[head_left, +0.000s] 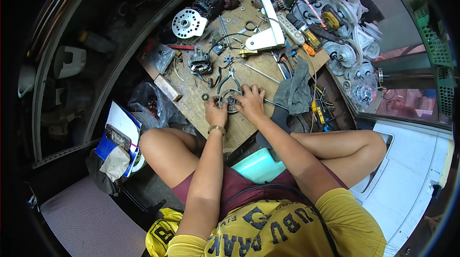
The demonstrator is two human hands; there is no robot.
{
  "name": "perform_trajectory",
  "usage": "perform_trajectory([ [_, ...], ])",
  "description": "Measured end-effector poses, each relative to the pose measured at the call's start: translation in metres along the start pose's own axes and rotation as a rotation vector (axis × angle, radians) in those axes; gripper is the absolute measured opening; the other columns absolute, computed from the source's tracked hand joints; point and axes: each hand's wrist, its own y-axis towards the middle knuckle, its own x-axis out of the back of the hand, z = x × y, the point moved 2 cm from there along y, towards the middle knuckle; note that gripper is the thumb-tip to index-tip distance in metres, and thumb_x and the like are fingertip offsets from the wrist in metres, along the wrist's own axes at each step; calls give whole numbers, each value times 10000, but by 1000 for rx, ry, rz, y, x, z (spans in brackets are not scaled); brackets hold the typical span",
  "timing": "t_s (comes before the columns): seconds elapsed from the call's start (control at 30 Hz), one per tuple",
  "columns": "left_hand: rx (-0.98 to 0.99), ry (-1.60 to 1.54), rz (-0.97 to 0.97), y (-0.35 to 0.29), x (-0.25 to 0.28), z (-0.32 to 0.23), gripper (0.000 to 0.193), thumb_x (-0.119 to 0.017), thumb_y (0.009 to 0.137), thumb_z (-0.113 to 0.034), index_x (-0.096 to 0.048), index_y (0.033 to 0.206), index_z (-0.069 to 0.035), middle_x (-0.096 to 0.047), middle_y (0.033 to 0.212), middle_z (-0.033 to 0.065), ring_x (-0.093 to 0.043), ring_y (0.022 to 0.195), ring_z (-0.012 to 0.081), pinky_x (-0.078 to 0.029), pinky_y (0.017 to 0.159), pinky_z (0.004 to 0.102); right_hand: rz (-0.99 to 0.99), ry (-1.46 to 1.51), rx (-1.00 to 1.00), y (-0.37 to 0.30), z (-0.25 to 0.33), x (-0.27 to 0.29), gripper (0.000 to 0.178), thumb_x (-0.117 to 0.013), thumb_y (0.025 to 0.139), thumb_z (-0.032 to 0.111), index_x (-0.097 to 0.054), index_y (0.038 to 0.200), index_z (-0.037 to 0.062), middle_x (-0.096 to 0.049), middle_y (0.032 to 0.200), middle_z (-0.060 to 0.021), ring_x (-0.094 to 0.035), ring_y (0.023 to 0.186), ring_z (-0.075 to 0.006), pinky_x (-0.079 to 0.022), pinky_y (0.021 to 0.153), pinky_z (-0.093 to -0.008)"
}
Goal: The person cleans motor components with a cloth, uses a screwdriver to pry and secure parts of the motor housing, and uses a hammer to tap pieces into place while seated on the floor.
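Both my hands meet at the near part of the wooden workbench [201, 125]. Between them lies a small round metal part [232, 101] with a dark centre, its kind too small to make out. My left hand [217, 112], a bracelet at its wrist, pinches the part's left edge. From the other side, my right hand [249, 104] presses bent fingers on it. Pliers with dark handles [230, 80] lie open just beyond the hands. Left of my left hand sits a small metal ring [205, 97]. Farther off stands a small motor [200, 61] with wires.
A white bracket-shaped piece [265, 40], a power strip [291, 29] and a yellow-black tool [309, 36] occupy the far right. A grey rag [293, 89] hangs over the right edge. Motor parts [211, 4] line the back, beside a white slotted disc [189, 23]. White plastic parts [347, 53] pile up at right.
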Motion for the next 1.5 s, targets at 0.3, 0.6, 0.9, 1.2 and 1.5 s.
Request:
perform_trajectory([
  [0.3, 50, -10, 41, 0, -1, -4, 341, -792, 819, -304, -680, 1073, -107, -577, 1093, 98, -650, 892, 301, -519, 815, 446, 26, -6, 45, 1, -2, 2, 374, -860, 683, 279, -783, 1049, 282, -572, 1201, -28, -475, 1128, -285, -317, 942, -514],
  [0.6, 17, -34, 26, 1, -2, 2, 336, -793, 816, -293, -688, 1086, -122, -573, 1087, 91, -649, 910, 293, -516, 822, 442, 38, -34, 95, 0, -3, -2, 360, -845, 711, 293, -783, 1066, 291, -570, 1237, -19, -464, 1154, -280, -320, 953, -517],
  [0.9, 44, 20, 60, -2, 2, -6, 343, -799, 813, -291, -680, 1086, -121, -580, 1105, 88, -655, 928, 296, -519, 831, 454, -28, 9, 70, -1, -2, -6, 282, -821, 733, 289, -798, 1011, 253, -594, 1200, -11, -480, 1133, -277, -317, 949, -511],
  [1.2, 116, 85, 106, -1, 5, -13, 384, -783, 819, -274, -631, 1158, -175, -574, 1202, 91, -649, 1061, 324, -500, 879, 506, 3, 2, 37, 0, 1, -5, 223, -806, 757, 289, -816, 976, 246, -592, 1200, -19, -476, 1132, -283, -308, 949, -527],
  [1.5, 137, 130, 162, 12, 0, -15, 432, -762, 793, -279, -651, 1195, -168, -553, 1281, 197, -619, 1125, 400, -506, 956, 444, 38, -77, 77, -4, 2, -5, 205, -788, 780, 275, -813, 983, 265, -577, 1211, -47, -468, 1158, -304, -319, 953, -580],
])
